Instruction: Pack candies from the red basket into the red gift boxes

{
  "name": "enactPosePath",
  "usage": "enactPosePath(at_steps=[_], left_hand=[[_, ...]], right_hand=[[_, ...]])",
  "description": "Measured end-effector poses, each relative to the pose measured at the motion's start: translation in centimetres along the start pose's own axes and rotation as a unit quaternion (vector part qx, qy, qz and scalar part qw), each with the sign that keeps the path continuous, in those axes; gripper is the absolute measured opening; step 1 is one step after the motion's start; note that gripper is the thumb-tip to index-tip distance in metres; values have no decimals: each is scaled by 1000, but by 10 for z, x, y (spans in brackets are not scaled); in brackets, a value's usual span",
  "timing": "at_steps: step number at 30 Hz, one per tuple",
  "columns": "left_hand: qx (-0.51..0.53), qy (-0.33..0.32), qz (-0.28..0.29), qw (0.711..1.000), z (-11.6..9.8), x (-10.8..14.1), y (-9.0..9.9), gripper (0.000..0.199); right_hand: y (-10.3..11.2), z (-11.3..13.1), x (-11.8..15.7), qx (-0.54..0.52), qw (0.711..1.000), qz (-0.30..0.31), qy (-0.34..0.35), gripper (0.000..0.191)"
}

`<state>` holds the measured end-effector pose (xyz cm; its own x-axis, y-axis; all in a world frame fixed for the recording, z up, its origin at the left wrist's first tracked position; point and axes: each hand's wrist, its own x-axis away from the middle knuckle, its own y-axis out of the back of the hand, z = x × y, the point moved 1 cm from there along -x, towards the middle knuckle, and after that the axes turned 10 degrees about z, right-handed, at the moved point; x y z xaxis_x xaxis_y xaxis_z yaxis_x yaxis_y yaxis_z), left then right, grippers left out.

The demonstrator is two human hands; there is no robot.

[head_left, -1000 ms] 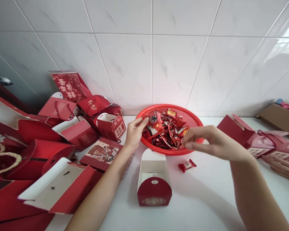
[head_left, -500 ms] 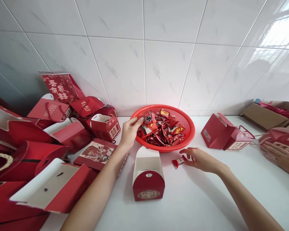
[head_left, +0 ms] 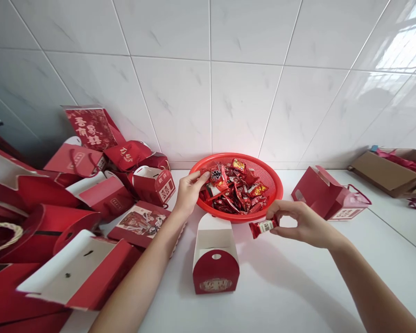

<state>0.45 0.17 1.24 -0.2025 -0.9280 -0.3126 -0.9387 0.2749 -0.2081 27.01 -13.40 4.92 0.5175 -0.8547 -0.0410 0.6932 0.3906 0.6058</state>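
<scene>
My left hand (head_left: 190, 190) reaches over the left rim of the red plastic basket (head_left: 276, 194). Its thumb and fingers are pinched at a red wrapped candy (head_left: 216, 175) with black lettering, on top of several others. Between my right thumb and fingers is a small red wrapped candy (head_left: 265, 226) with a pale label, raised above the white table. That right hand (head_left: 300, 223) is just in front of the basket's right side. Nearer to me, between my forearms, stands an upright red gift box (head_left: 215, 273) with its white inside showing and its top open.
Red gift boxes (head_left: 114, 194) and bags crowd the left side, among them an open box (head_left: 76, 270) close by. To the right stand a red handled box (head_left: 317, 192) and a cardboard box (head_left: 384, 172) with red material. A tiled wall (head_left: 242, 106) rises behind.
My right hand has closed on the small candy and lifted it off the table. The other person's hand and the red box beneath it have left the right edge. My left hand has barely moved.
</scene>
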Motion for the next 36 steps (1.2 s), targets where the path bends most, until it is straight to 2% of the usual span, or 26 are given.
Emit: enactPosePath(at_steps=[3,6,11,14,17,19,24,30,36], left_hand=[[-13,-3,5,1000,0,0,0,45],[-25,-3,3,1000,1,0,1,46],[-61,-7,18,998,0,1,1,44],[-114,-32,40,992,-2,3,0,39],[-197,-73,56,976,-2,7,-2,32],[-246,-97,63,962,-1,9,-5,28],[-318,-127,60,938,1,13,-9,22],[-351,-131,54,926,0,14,-9,23],[-357,-130,61,923,0,13,-8,21]], right_hand=[[12,13,-8,-6,998,-45,36,14],[19,21,-21,-16,996,-58,66,18],[23,23,-49,-104,988,-37,107,32],[22,20,-68,-151,982,-10,112,42],[20,13,-85,-193,974,5,121,43],[18,8,-93,-214,968,2,131,37],[15,-4,-99,-230,965,-3,123,22],[16,-10,-101,-157,981,-54,103,24],[12,-7,-103,-172,979,-56,96,30]])
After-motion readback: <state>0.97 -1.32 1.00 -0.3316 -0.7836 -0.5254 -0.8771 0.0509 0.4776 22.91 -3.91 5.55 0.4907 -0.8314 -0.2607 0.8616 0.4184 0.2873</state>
